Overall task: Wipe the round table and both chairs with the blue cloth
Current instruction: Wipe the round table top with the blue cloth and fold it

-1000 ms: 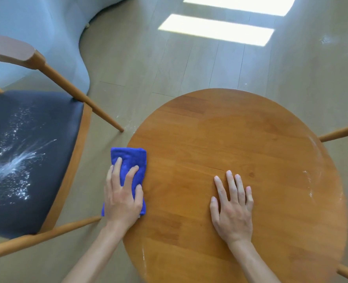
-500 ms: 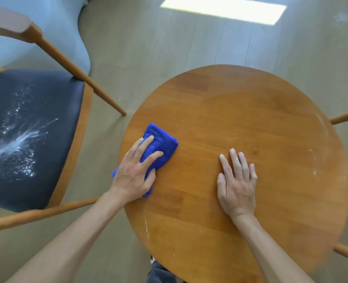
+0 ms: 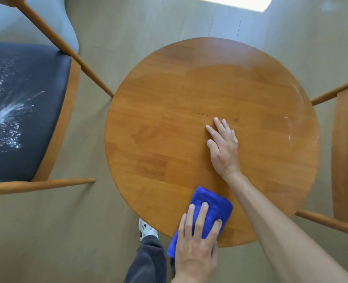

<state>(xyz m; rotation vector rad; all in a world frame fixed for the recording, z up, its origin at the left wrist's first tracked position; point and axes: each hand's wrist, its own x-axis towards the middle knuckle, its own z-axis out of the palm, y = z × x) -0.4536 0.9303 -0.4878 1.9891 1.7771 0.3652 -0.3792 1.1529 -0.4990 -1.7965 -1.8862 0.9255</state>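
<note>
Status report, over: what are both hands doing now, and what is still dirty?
Left hand presses blue cloth on round wooden table, near edge. Right hand flat on tabletop. White powder on left chair's dark seat.

Bright daylight; 1 overexposed sunlit patch on the floor [image 3: 233, 3] at the top edge. Soft sheen across the round table [image 3: 189, 94]. Wide-angle distortion bends the edges; slight overall softness.
</note>
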